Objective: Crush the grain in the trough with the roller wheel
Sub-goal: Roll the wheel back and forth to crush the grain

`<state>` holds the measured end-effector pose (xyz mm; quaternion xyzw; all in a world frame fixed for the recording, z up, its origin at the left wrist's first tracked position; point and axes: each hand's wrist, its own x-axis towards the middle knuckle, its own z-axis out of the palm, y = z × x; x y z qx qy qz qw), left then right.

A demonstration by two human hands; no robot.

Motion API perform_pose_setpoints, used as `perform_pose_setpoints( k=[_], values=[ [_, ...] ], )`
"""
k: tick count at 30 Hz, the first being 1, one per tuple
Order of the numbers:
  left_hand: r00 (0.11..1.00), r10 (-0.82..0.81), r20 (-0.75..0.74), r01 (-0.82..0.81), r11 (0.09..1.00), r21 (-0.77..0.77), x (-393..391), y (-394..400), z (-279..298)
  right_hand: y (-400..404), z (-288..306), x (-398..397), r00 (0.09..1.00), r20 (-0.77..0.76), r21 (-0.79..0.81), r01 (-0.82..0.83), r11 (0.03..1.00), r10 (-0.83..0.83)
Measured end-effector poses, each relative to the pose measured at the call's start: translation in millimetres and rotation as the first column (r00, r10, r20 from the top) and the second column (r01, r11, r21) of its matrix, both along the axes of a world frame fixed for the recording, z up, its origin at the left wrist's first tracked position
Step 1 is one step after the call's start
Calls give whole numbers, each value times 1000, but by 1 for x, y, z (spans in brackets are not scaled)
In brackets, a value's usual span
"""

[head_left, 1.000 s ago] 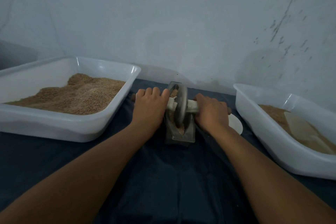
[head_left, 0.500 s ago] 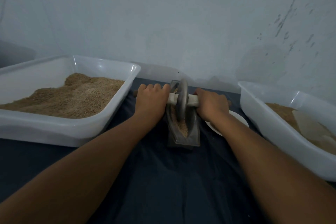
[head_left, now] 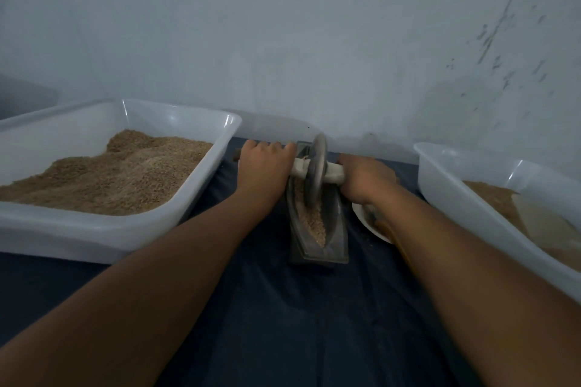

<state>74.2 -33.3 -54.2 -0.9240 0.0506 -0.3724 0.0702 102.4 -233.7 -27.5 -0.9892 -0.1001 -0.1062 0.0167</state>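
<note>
Head view looks down on a dark-cloth worktop (head_left: 283,324) against a pale wall. At its middle stands a narrow metal trough (head_left: 336,239) with grain (head_left: 312,220) lying along its channel. The roller wheel (head_left: 316,174) stands upright in the trough's far half, on a pale axle handle. The left hand (head_left: 264,166) grips the handle left of the wheel, and the right hand (head_left: 361,179) grips it on the right. A white tub (head_left: 94,239) heaped with grain sits at left, and another tub (head_left: 456,198) at right. A small white dish (head_left: 367,223) lies just right of the trough.
</note>
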Motion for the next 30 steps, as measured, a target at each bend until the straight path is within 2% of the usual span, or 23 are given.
perform_pose_setpoints(
  k=[4,15,21,25,30],
  values=[
    [1000,-1,15,1,1000,3,-2,0,-3,0,-2,-4,999,40,3,1,1000,-1],
    [999,-27,36,27,1000,-8,-27,0,-14,-1,-21,-33,956,293,-13,-21,1000,24],
    [993,-25,118,25,1000,0,-48,-4,-17,-4,-28,-51,937,350,20,-25,999,17],
    [996,-28,90,30,999,-16,-57,-2,-19,-3,-28,-59,919,395,26,-24,999,12],
    [990,-30,140,32,999,-11,-64,-1,-21,-4,-32,-67,902,432,54,-42,998,15]
  ],
)
